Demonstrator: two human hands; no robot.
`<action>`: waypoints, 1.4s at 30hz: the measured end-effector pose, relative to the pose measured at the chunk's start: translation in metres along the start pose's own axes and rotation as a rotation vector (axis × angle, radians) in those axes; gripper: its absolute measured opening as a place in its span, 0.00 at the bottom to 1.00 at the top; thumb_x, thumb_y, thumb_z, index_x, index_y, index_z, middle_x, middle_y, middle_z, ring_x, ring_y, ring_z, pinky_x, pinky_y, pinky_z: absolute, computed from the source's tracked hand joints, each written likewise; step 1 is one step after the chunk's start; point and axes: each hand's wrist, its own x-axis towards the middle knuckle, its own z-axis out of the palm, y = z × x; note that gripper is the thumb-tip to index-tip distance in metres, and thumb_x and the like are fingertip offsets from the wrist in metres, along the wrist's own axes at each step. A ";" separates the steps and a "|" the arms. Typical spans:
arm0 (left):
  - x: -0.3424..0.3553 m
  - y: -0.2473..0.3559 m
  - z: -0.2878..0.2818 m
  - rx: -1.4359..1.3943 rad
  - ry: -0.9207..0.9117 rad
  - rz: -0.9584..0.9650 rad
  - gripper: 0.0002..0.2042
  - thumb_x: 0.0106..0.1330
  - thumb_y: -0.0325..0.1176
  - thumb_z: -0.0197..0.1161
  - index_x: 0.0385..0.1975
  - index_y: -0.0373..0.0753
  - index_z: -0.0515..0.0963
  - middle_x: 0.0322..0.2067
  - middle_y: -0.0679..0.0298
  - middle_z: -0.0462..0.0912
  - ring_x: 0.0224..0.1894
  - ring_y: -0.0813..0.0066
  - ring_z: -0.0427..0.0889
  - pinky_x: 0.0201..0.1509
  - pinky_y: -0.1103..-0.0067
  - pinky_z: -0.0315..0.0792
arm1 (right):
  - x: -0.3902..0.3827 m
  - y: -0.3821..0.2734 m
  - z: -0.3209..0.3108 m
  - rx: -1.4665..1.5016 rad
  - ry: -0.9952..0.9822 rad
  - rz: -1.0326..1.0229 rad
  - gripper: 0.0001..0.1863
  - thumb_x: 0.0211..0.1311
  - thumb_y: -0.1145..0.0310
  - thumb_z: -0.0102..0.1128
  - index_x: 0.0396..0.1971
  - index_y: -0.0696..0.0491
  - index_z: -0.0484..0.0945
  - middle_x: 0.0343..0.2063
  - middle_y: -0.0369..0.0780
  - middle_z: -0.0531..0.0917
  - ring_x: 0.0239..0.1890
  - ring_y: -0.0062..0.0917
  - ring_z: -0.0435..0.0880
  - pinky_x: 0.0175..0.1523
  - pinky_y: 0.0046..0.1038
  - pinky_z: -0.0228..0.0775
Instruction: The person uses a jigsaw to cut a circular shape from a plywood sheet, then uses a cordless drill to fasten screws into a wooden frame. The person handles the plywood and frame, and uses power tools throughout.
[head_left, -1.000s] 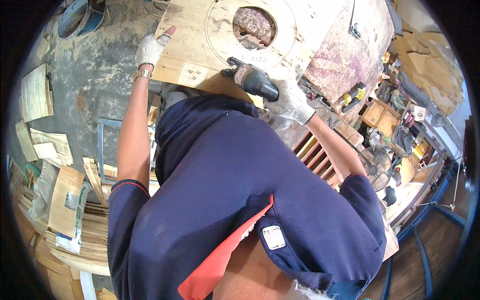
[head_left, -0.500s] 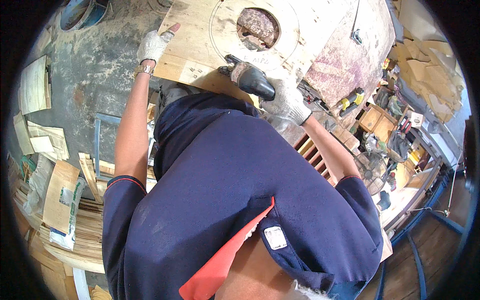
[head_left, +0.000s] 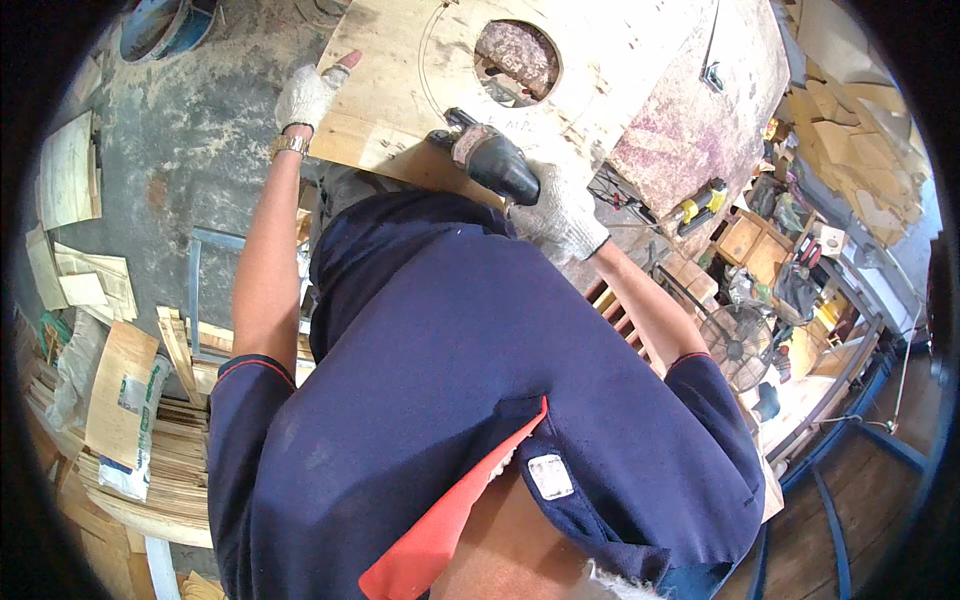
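A pale plywood board [head_left: 385, 100] lies in front of me, with a round hole cut in it and curved pencil lines around the hole. My left hand [head_left: 308, 97], in a white knit glove with a bare thumb tip, grips the board's left edge. Its thumb rests on top, and the other fingers are mostly hidden. A black handheld power tool [head_left: 500, 168] with a grey collar sits over the board's near edge, below the hole. My gloved right hand [head_left: 556, 213] is closed around the rear of that tool. What the tool's underside touches is hidden.
A worn, pinkish work surface [head_left: 680, 140] extends under the board. Beyond its right edge lie a yellow-and-black tool [head_left: 703, 205], a fan [head_left: 737, 335] and wooden boxes. A blue bucket [head_left: 168, 30] stands far left. Stacked wood strips [head_left: 165, 470] and a metal frame [head_left: 196, 290] are at left.
My right hand and the power tool have shifted slightly toward me and to the left. The left hand stays on the board's edge.
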 end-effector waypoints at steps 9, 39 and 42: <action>-0.002 0.005 -0.007 -0.015 -0.060 -0.023 0.51 0.49 0.84 0.49 0.28 0.29 0.84 0.23 0.41 0.82 0.30 0.46 0.84 0.32 0.60 0.75 | 0.000 -0.005 0.000 -0.036 -0.037 0.070 0.23 0.46 0.56 0.68 0.43 0.50 0.83 0.31 0.46 0.85 0.36 0.38 0.86 0.43 0.38 0.77; -0.008 0.013 -0.014 0.018 -0.101 -0.095 0.51 0.49 0.84 0.50 0.32 0.27 0.83 0.31 0.37 0.83 0.38 0.40 0.84 0.41 0.58 0.77 | 0.013 -0.034 -0.004 0.161 -0.068 0.117 0.20 0.49 0.58 0.67 0.40 0.53 0.83 0.28 0.45 0.86 0.32 0.36 0.87 0.41 0.37 0.76; -0.008 0.012 -0.014 -0.012 -0.124 -0.102 0.51 0.50 0.83 0.51 0.33 0.27 0.83 0.31 0.36 0.83 0.38 0.40 0.84 0.41 0.58 0.77 | 0.014 -0.036 -0.003 0.157 -0.050 0.120 0.20 0.49 0.58 0.67 0.40 0.53 0.83 0.28 0.46 0.85 0.32 0.37 0.86 0.40 0.37 0.76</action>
